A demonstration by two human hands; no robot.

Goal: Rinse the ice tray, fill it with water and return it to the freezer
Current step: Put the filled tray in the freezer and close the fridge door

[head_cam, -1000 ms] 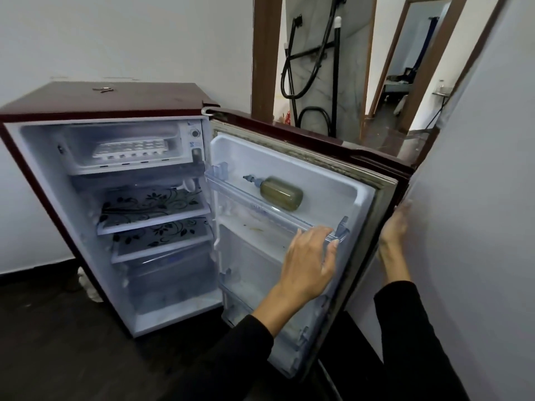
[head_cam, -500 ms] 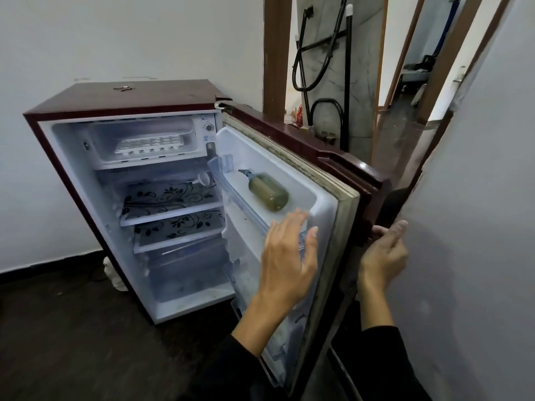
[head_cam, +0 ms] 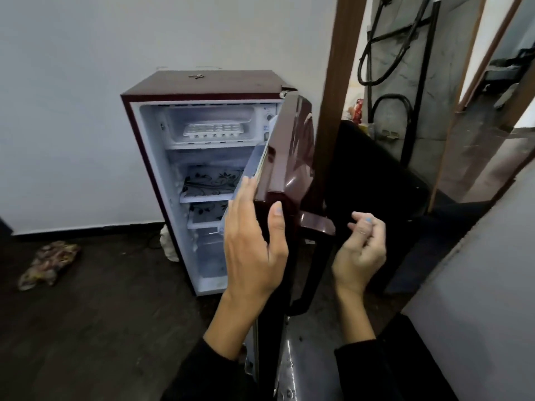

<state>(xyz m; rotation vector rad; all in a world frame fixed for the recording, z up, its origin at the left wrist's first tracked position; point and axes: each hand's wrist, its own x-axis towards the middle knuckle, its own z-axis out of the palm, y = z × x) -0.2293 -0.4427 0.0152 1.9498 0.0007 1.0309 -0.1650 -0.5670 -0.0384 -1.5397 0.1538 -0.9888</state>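
the left hand (head_cam: 254, 250) lies flat with straight fingers on the inner edge of the fridge door (head_cam: 289, 157), thumb on its maroon front. the right hand (head_cam: 360, 250), just beside the handle, is loosely curled and holds nothing. the ice tray (head_cam: 213, 131) sits in the freezer compartment, above and beyond the left hand.

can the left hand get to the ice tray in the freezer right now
Probably yes. The left hand holds the door edge, the fridge front stands partly open, and nothing blocks the ice tray in the top compartment.

Half-swung fridge door (head_cam: 285, 157) narrows the way to the open freezer compartment (head_cam: 211, 125).
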